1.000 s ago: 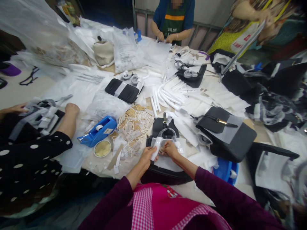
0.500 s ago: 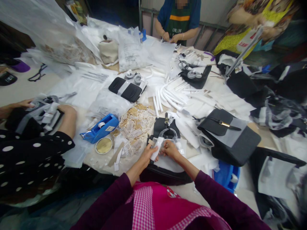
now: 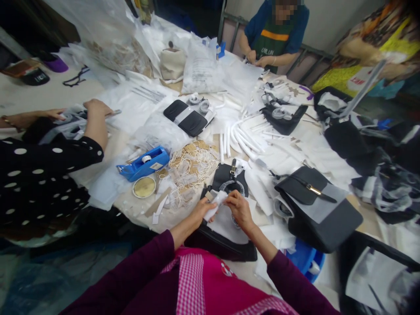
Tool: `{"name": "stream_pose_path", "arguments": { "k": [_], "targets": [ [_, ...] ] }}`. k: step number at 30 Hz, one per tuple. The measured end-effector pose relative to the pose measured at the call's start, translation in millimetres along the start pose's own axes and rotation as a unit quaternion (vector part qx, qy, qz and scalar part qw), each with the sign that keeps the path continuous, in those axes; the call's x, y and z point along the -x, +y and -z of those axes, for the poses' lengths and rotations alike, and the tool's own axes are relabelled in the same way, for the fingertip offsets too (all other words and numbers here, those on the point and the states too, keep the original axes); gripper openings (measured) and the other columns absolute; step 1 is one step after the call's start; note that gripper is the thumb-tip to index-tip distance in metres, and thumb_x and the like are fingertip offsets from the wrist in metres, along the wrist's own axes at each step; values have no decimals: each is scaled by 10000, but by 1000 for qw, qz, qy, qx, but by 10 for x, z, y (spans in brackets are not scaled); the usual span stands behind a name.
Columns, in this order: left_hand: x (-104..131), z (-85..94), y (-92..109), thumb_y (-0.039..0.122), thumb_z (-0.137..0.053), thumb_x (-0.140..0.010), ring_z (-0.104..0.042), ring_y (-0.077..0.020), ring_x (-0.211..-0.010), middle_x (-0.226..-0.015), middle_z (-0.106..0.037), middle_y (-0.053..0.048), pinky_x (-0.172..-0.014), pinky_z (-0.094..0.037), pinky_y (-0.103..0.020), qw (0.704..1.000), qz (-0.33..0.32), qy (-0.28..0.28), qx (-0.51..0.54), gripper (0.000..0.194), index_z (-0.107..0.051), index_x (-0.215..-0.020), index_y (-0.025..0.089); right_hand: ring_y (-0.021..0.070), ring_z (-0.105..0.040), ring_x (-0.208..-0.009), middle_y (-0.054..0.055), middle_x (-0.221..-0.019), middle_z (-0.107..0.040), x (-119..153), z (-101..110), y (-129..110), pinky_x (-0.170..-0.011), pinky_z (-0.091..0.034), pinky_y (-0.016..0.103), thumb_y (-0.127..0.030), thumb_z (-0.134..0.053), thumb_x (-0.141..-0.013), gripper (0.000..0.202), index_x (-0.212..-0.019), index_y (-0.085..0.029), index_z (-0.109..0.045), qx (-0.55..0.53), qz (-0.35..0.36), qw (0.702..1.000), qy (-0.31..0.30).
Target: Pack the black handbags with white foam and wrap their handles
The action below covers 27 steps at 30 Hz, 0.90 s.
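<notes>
Wrapping step, I'd judge: white wrap (image 3: 215,207) over black bag (image 3: 223,243).
Left hand (image 3: 198,212) grips wrap; right hand (image 3: 241,211) narrow at its end, can't tell if pinching. Next probably needs left steady, right working that end.

Pale counter (image 3: 19,99) is stretching across room; grey wall (image 3: 328,26) is rising behind; metal frame (image 3: 233,18) is running along it; shadow (image 3: 106,225) is filling space beneath counter.
</notes>
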<state>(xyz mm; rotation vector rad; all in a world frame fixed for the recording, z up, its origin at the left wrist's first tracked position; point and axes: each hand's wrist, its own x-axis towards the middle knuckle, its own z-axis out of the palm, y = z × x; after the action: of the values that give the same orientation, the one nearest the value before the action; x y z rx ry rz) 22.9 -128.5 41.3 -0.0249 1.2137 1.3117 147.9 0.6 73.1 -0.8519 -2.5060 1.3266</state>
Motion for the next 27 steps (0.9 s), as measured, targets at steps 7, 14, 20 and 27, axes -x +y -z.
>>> {"name": "stream_pose_path", "arguments": {
  "k": [7, 14, 20, 27],
  "targets": [
    [-5, -46, -32, 241, -616, -738, -501, -114, -340, -588, -610, 3, -344, -342, -211, 997, -29, 38, -55, 299, -563, -1021, 160, 124, -537, -706, 22, -875, -575, -430, -147, -72, -656, -400, 223, -30, -503, -788, 175, -742, -175, -591, 83, 63, 985, -140],
    [-7, -58, -29, 322, -631, -755, -571, -132, -395, -729, -636, -17, -347, -346, -206, 995, -65, -4, -69, 445, -538, -1163, 172, 87, -501, -602, -9, -784, -528, -594, -132, -99, -587, -376, 198, 6, -524, -734, 185, -705, -174, -494, 112, 39, 970, -212],
    [-75, -68, -73, 394, -662, -735, -572, -150, -370, -682, -592, 3, -311, -341, -208, 996, -61, 12, -60, 408, -550, -1051, 161, 75, -519, -443, -59, -691, -563, -809, -60, -174, -438, -360, 169, -12, -549, -703, 297, -930, -193, -488, 115, -10, 938, -326],
    [-79, -69, -78, 354, -660, -726, -576, -159, -365, -677, -609, 1, -306, -336, -216, 996, -64, 27, -47, 396, -567, -1058, 160, 109, -535, -420, -65, -476, -542, -1167, -155, -344, -464, -367, 193, 23, -579, -607, 213, -657, -184, -594, 185, 23, 866, -463]
  ]
}}
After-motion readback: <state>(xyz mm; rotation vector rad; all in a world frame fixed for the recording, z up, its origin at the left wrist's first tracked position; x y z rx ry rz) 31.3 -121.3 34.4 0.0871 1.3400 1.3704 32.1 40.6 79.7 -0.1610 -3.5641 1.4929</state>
